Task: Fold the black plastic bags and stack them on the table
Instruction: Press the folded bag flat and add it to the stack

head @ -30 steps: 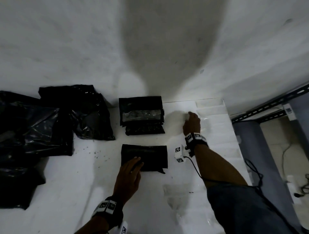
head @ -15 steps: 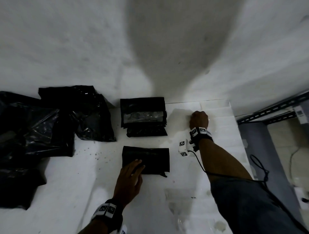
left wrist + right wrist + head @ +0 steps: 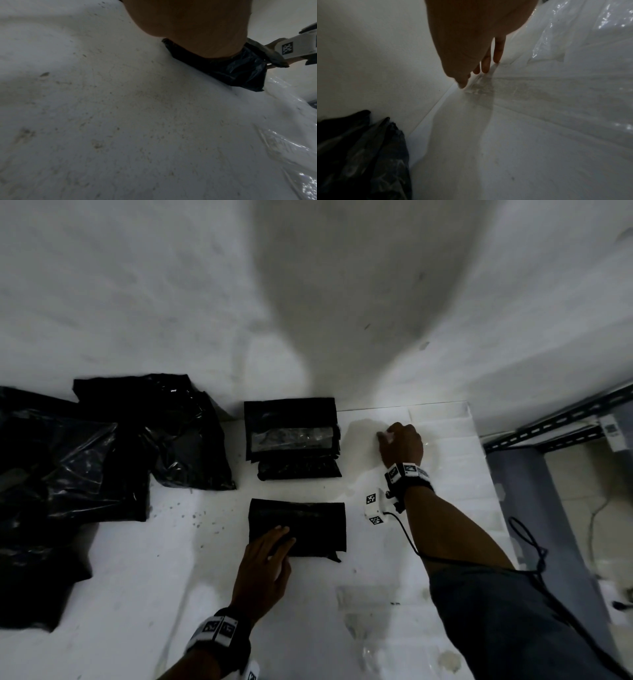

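A folded black bag [image 3: 308, 518] lies on the white table [image 3: 137, 577] in front of me. My left hand [image 3: 270, 549] rests flat on its near left corner, fingers straight; the left wrist view shows the palm [image 3: 188, 27] over the same bag [image 3: 240, 70]. Behind it, against the wall, sits a stack of folded black bags [image 3: 291, 436]. My right hand [image 3: 400, 440] is curled to the right of that stack. In the right wrist view its thumb and fingers [image 3: 467, 79] pinch a clear plastic sheet [image 3: 556, 94] lying on the table.
A loose pile of unfolded black bags [image 3: 102, 457] covers the table's left side. A white wall runs along the back. The table's right edge drops to a floor with a metal rail [image 3: 555, 426] and cables. A wrist-camera cable [image 3: 407, 539] trails from my right arm.
My right hand has gone from stretched fingers to a curled pinch on the clear plastic. My left hand stays on the folded bag.
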